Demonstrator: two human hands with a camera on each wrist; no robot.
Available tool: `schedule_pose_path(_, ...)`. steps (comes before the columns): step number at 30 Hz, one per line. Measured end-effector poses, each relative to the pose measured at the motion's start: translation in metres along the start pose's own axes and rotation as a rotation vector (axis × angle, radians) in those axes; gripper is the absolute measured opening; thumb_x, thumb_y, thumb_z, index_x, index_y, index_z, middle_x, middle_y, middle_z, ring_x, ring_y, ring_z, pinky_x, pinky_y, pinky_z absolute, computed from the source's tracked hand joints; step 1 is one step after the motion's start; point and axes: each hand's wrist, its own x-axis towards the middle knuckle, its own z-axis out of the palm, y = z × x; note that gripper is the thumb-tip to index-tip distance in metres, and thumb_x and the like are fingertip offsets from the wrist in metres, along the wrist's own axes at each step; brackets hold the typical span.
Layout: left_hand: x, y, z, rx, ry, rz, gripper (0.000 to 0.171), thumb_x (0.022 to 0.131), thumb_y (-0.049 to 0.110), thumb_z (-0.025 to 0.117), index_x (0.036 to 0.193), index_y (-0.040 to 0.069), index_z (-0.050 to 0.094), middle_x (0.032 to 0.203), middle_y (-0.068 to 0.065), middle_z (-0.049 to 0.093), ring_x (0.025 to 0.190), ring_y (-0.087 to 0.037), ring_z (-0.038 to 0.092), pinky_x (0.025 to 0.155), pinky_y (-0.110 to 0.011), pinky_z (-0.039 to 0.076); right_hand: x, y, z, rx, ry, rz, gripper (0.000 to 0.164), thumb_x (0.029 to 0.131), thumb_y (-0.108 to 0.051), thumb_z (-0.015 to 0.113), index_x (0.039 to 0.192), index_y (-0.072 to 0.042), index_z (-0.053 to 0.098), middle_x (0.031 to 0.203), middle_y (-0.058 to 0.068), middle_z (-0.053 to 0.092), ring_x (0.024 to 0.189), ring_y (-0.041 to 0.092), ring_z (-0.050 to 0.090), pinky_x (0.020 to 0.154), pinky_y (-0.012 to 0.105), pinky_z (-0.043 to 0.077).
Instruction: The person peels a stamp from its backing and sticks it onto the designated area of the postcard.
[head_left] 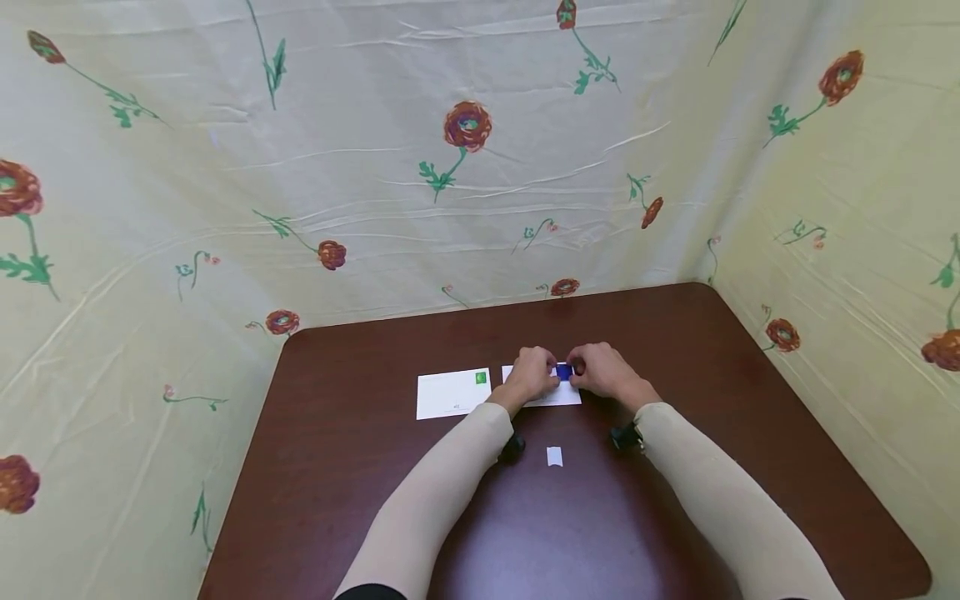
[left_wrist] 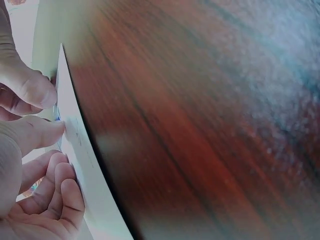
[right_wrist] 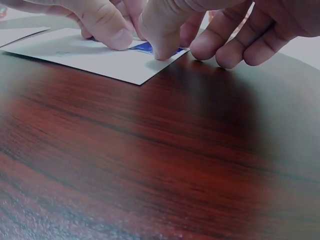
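Note:
A white envelope [head_left: 551, 397] lies flat on the table, with a small blue stamp [head_left: 565, 372] at its upper right corner. My left hand [head_left: 532, 372] pinches the stamp's left side, thumb on its near edge; in the left wrist view its other fingers [left_wrist: 72, 202] curl against the envelope. From the right, my right hand [head_left: 606, 371] holds the stamp's other side between thumb and forefinger. Its remaining fingers [right_wrist: 230, 57] rest near the tabletop beyond the envelope's edge, as the right wrist view shows. Fingers partly hide the stamp.
To the left lies another white envelope [head_left: 450, 397] bearing a green stamp [head_left: 481, 378]. A small white paper piece [head_left: 554, 457] lies on the brown table [head_left: 352, 467] between the forearms. Flower-patterned sheeting [head_left: 375, 167] hangs behind and beside the table.

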Motion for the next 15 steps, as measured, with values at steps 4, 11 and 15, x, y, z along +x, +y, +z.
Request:
schedule_pose_path(4,-0.0031,-0.0022,-0.0014,-0.021,0.010,0.010,0.030,0.088,0.022,0.078,0.113,0.007,0.073,0.087,0.000,0.061,0.073,-0.013,0.058,0.059,-0.022,0.045,-0.0006,-0.0004,0.0031,0.007,0.004,0.000,0.032,0.085,-0.024,0.079,0.113,-0.013,0.070,0.084,0.002,0.061,0.076,0.019,0.056,0.068,0.031,0.048)
schedule_pose_path(11,-0.0085,-0.0047,-0.0051,-0.046,0.052,0.041,0.030,0.087,0.023,0.077,0.113,0.007,0.074,0.089,-0.001,0.064,0.078,-0.012,0.058,0.064,-0.023,0.046,-0.0042,-0.0032,0.0011,-0.021,0.046,-0.029,0.027,0.084,-0.026,0.080,0.107,-0.014,0.072,0.081,0.000,0.061,0.074,0.018,0.055,0.067,0.031,0.047)
schedule_pose_path(15,-0.0102,-0.0059,-0.0099,-0.065,0.071,0.048,0.030,0.088,0.024,0.077,0.114,0.009,0.074,0.095,-0.001,0.067,0.081,-0.012,0.060,0.068,-0.024,0.049,-0.0052,-0.0047,-0.0051,-0.045,0.081,-0.044,0.027,0.084,-0.027,0.079,0.105,-0.013,0.073,0.081,0.000,0.063,0.074,0.019,0.055,0.068,0.033,0.048)
